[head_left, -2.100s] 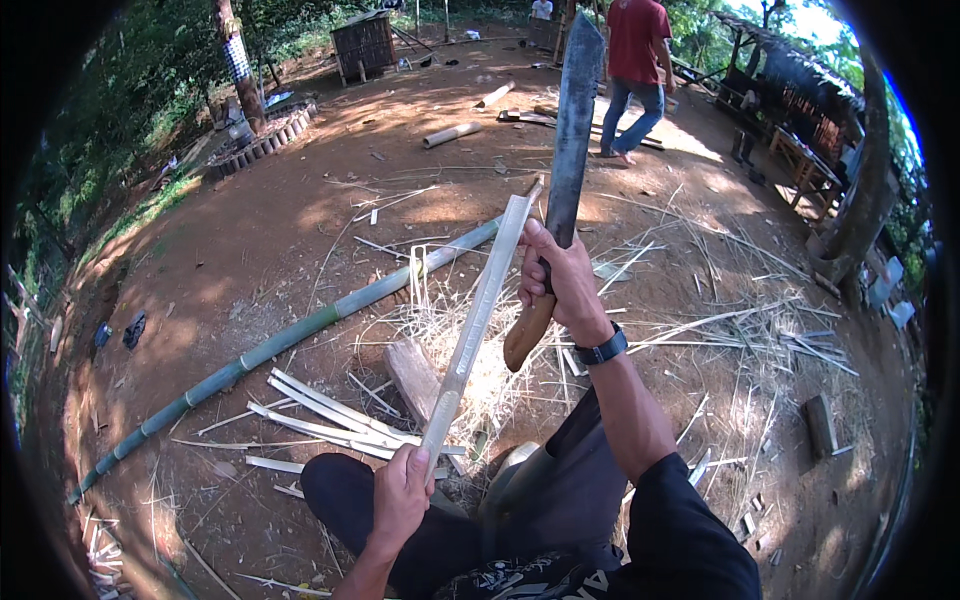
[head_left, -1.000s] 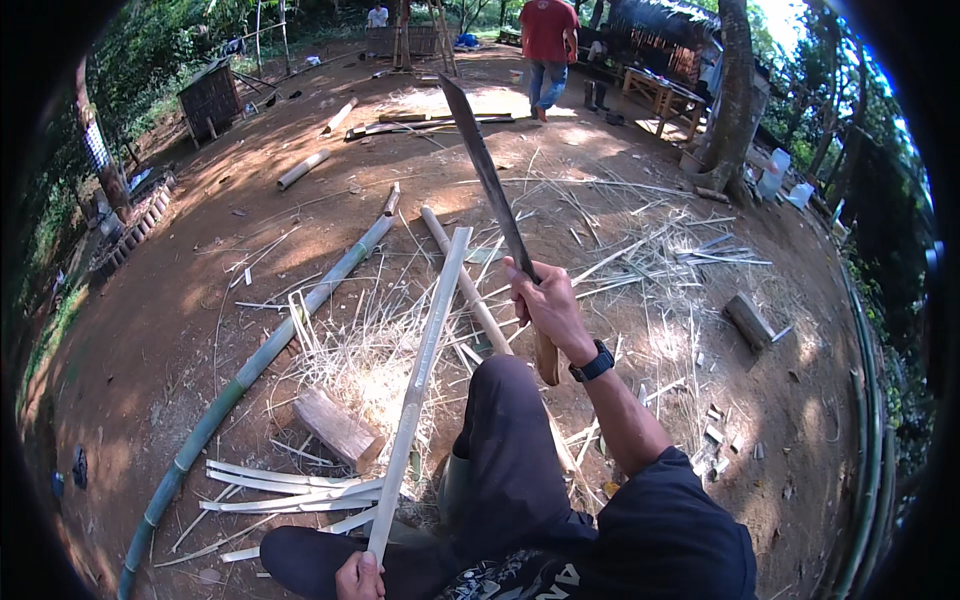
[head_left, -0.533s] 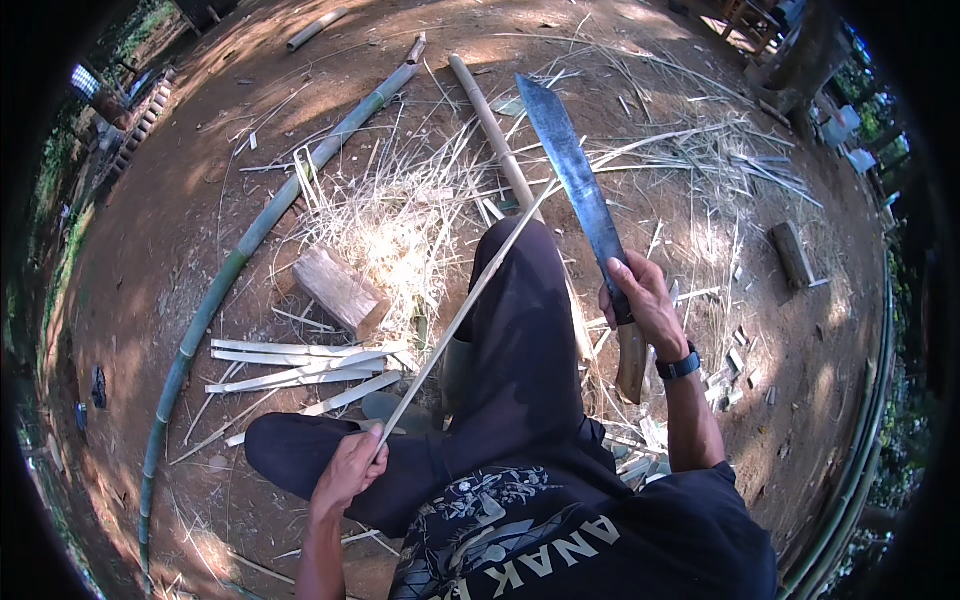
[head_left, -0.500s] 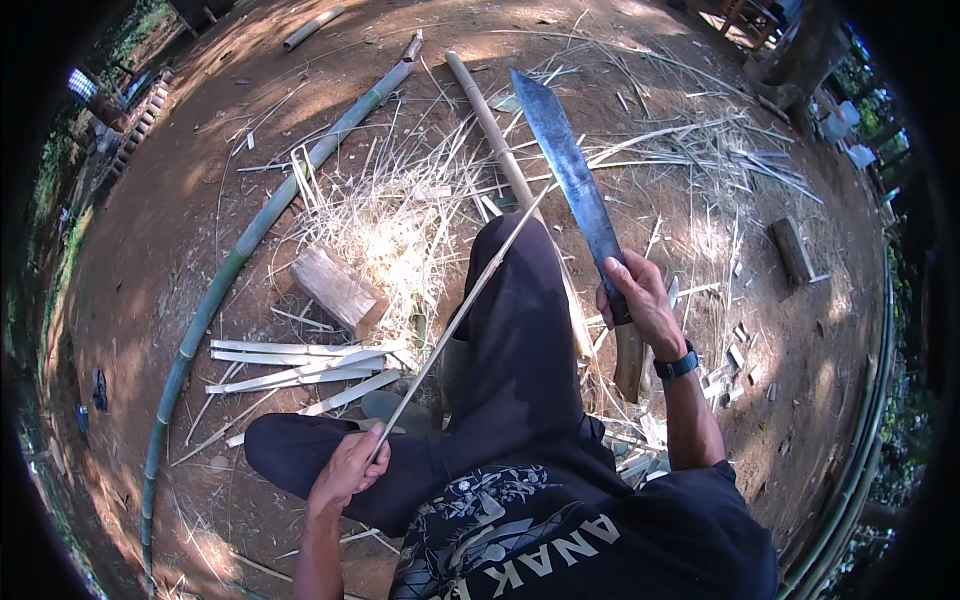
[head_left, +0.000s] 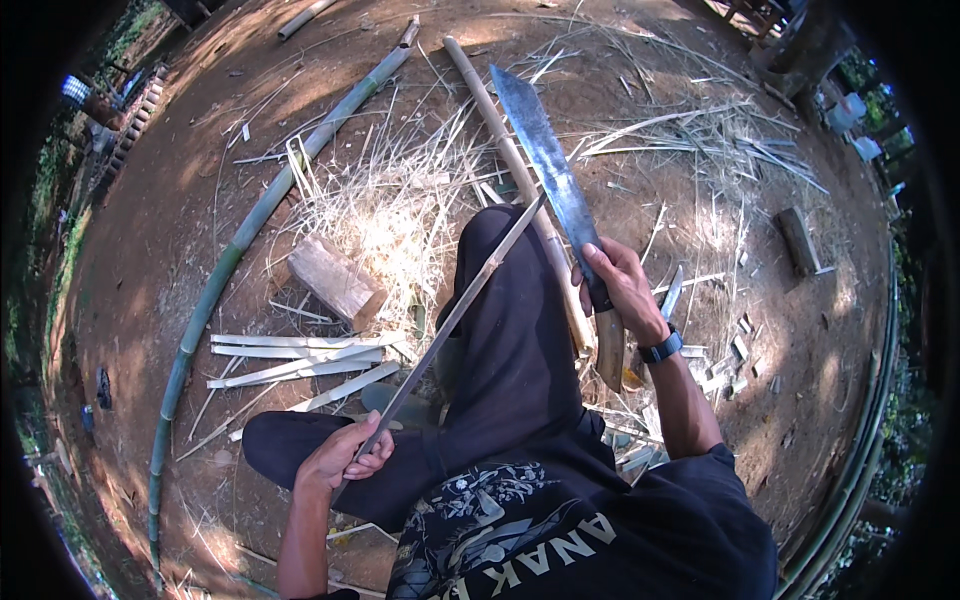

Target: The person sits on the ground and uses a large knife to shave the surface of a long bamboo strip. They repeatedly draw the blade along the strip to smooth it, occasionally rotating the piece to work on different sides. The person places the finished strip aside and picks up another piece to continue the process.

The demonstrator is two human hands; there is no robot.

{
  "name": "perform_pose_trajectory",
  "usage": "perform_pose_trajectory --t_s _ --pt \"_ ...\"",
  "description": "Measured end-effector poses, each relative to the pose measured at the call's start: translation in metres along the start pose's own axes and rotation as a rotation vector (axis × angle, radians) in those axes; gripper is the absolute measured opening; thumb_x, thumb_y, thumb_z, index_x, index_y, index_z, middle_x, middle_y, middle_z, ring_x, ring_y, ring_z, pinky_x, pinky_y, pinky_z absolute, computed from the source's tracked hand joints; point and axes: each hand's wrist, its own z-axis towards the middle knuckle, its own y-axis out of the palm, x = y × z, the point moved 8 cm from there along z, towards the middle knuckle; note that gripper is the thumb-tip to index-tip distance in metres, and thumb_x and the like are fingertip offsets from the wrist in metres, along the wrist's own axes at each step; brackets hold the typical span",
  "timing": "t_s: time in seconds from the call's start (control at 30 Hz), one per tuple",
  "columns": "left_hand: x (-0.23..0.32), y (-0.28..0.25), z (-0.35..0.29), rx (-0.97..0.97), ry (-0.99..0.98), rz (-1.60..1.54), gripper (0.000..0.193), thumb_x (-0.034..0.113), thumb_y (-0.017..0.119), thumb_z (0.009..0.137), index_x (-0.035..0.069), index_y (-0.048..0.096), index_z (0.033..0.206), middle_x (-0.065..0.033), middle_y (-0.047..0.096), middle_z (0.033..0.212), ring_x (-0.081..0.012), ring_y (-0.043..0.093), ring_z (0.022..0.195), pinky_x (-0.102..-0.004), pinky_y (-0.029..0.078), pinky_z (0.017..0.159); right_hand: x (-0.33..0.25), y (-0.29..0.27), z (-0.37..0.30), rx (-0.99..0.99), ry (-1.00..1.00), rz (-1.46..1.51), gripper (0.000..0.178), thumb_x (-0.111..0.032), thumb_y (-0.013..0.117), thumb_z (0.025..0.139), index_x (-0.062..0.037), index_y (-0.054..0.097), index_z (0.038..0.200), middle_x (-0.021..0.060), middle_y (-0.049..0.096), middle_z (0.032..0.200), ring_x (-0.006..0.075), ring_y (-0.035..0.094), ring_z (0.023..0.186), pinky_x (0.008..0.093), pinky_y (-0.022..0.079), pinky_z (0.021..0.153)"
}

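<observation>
my left hand (head_left: 343, 455) grips strip (head_left: 449, 328) near lower end; likely light, springy. my right hand (head_left: 625, 290) grasps machete (head_left: 551, 165); looks heavy, best held by handle (head_left: 609, 352).

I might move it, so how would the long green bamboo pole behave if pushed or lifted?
The green bamboo pole would likely roll, as it looks round. It's probably stiff, given its thick, jointed stem. Its length might make it unwieldy if lifted by one end.

Left fingers (head_left: 374, 457) grip a bamboo strip (head_left: 451, 322) – right fingers (head_left: 600, 262) hold a broad machete (head_left: 564, 190).
</observation>
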Motion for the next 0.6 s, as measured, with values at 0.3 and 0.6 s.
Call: perform_pose_trajectory --t_s 0.3,0.6 --pt "0.012 -0.007 -0.004 0.151 0.141 0.149 0.054 0.052 0.047 0.097 0.003 0.052 0.076 0.0053 0.037 0.054 -0.0005 0.029 0.041 -0.0165 0.022 0.036 -0.002 -0.026 0.020 0.047 0.078 -0.051 0.034 -0.039 0.055 0.097 -0.0047 0.052 0.092 0.0023 0.058 0.065 0.0096 0.055 0.048 0.0220 0.046 0.043" --pt "0.015 -0.009 -0.004 0.229 0.171 0.253 0.058 0.056 0.046 0.096 0.004 0.051 0.070 0.0064 0.034 0.051 -0.0014 0.029 0.040 -0.0188 0.020 0.037 -0.006 0.006 -0.006 -0.022 0.127 -0.343 0.039 -0.041 0.057 0.095 -0.0064 0.049 0.079 -0.0014 0.050 0.056 0.0064 0.048 0.043 0.0222 0.039 0.040"
